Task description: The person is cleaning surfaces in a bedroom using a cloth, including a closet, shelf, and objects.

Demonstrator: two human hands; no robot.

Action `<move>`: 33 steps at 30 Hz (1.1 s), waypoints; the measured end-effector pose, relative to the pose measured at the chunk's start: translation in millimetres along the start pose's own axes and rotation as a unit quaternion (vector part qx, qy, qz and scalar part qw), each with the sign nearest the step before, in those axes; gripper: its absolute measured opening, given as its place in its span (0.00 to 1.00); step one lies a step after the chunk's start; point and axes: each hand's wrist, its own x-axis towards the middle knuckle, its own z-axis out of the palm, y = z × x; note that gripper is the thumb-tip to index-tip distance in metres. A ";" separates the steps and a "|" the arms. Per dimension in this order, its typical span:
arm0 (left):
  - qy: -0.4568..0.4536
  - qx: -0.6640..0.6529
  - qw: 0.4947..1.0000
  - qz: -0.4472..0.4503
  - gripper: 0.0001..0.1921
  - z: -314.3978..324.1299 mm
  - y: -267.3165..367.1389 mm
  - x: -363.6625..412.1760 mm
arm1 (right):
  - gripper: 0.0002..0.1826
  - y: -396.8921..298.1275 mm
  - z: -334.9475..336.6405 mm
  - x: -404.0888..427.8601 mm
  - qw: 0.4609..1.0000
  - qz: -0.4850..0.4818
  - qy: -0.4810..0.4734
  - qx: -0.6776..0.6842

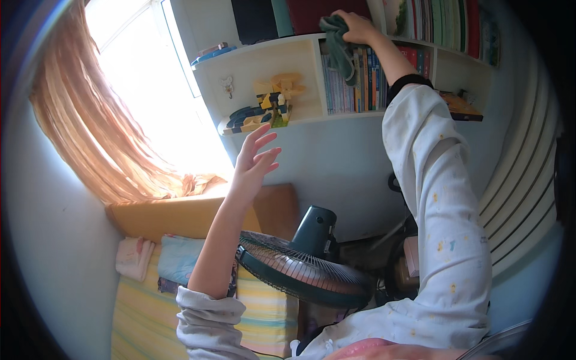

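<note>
My right hand [356, 28] is raised to the upper board of a white wall shelf [270, 45], closed on a dark green cloth [337, 45]. The cloth hangs over the board's front edge, before a row of books [371, 78] in the compartment below. My left hand [257, 155] is lifted in mid-air with its fingers apart and nothing in it, below a toy of yellow and dark building blocks [270, 108] on the lower board. Upright on the upper board, behind my right hand, stands a dark red flat item [328, 15].
A dark green electric fan [310, 265] stands below, between my arms. Behind it is a bed with a striped cover [265, 315], an orange-brown headboard [180, 216] and folded bedding [177, 256]. At the left hangs a curtain [94, 126] by a bright window. More books [443, 22] fill the upper right.
</note>
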 end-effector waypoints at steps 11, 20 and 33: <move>-0.066 -0.014 0.997 0.028 0.27 -41.1 -19.8 -4.3 | 0.45 -160.1 49.4 43.8 0.999 0.007 0.017 0.026; -0.082 -0.027 0.996 0.029 0.27 -37.2 -24.6 6.7 | 0.36 -75.6 26.5 5.3 0.996 -0.013 0.060 0.065; -0.076 0.020 0.997 0.010 0.26 21.6 -20.3 31.0 | 0.39 31.2 -11.4 -41.6 0.993 0.065 0.064 -0.081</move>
